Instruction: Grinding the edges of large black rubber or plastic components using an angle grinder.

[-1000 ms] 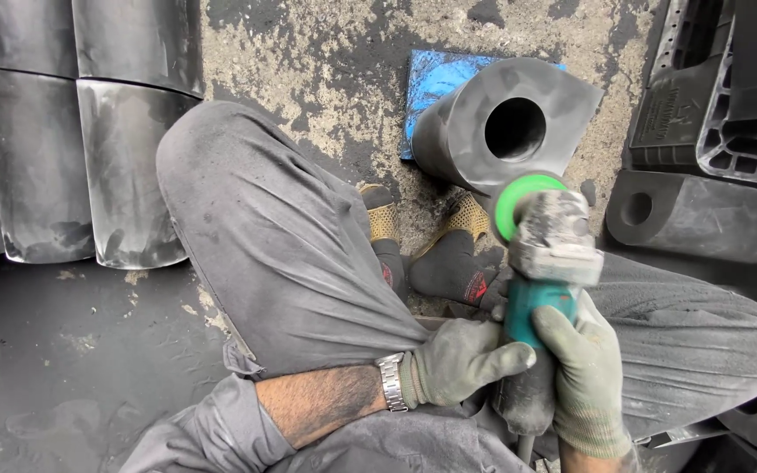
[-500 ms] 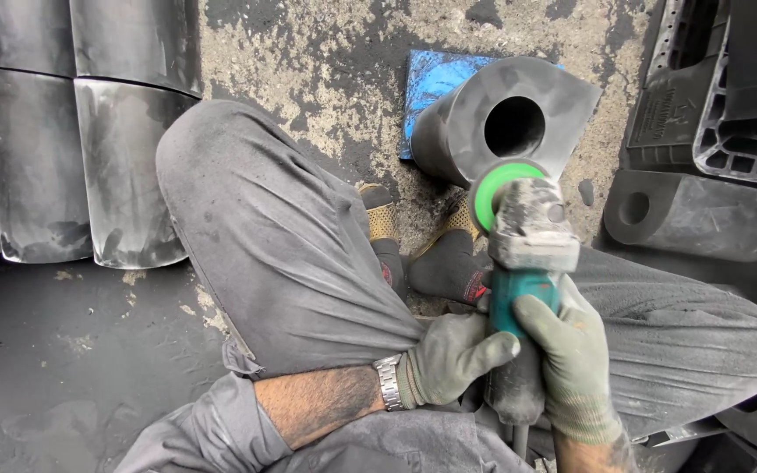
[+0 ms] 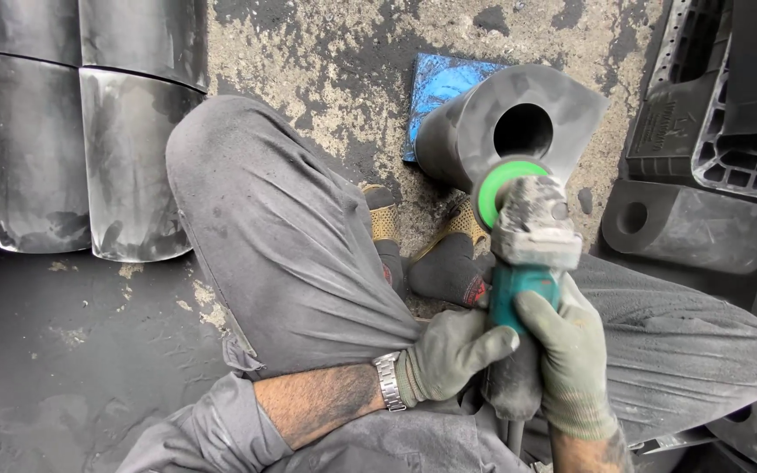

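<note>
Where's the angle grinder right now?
The angle grinder sits right of centre in the head view, held by both gloved hands above the person's lap, its green disc just below the hollow grey part.

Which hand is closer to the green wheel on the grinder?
Right. The right hand wraps the teal handle just below the green wheel. The left hand sits lower and off to the side, at the grinder's back end.
</note>
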